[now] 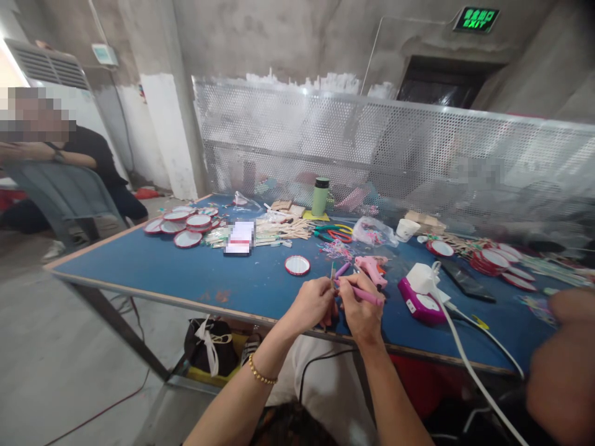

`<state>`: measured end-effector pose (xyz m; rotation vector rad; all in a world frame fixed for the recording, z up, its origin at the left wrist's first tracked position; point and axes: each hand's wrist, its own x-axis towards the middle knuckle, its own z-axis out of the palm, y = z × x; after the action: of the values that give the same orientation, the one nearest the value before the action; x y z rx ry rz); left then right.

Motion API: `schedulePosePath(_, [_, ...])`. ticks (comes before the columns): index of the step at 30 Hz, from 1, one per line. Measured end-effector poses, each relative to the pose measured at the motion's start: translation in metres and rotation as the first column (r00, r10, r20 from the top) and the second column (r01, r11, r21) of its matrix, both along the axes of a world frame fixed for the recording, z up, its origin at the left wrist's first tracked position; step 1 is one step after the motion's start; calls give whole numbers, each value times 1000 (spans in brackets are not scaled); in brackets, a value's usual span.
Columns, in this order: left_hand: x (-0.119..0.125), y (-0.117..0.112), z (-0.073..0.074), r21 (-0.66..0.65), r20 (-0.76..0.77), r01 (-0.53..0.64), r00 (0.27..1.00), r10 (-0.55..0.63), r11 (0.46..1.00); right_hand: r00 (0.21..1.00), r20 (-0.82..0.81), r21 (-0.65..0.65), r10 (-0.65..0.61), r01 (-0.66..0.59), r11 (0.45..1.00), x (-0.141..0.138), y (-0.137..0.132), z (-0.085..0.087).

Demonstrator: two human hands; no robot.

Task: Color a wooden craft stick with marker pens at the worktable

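Note:
My right hand [361,314] is closed around a pink-purple pen [367,295], its tip end pointing at my left hand. Fingers closed, my left hand [310,303] holds a thin stick with a green tip [333,271] upright beside the pen; the lower part of the stick is hidden. Just beyond the hands lies a purple pen-cap-like piece [343,269]. A pink glue gun [372,270] rests to its right. Left of it, a round white disc with a red rim [297,266] lies flat on the blue table [186,285].
Several red-rimmed discs [188,239] are piled at the left, near a phone [240,239] and many sticks [283,229]. A green bottle [320,197] stands behind pliers [341,234]. A purple power strip [421,302] with cables sits right. Another person's arm [562,365] is close at right.

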<state>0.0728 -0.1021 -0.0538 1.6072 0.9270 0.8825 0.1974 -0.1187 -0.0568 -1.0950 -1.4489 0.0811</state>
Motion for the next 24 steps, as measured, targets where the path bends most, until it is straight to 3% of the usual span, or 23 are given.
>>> schedulePosePath(12, [0,0,-1,17,2,6,1000,-6,1000,1000,0,-8,-11,11,1000,0,-1,0])
schedulePosePath(19, [1,0,-1,10,1,-4,1000,4,1000,999,50,80,-4,0,997,-1,2,1])
schedulePosePath(24, [0,2,-3,11,21,9,1000,-9,1000,1000,-14,2,-16,16,1000,1,1,-2])
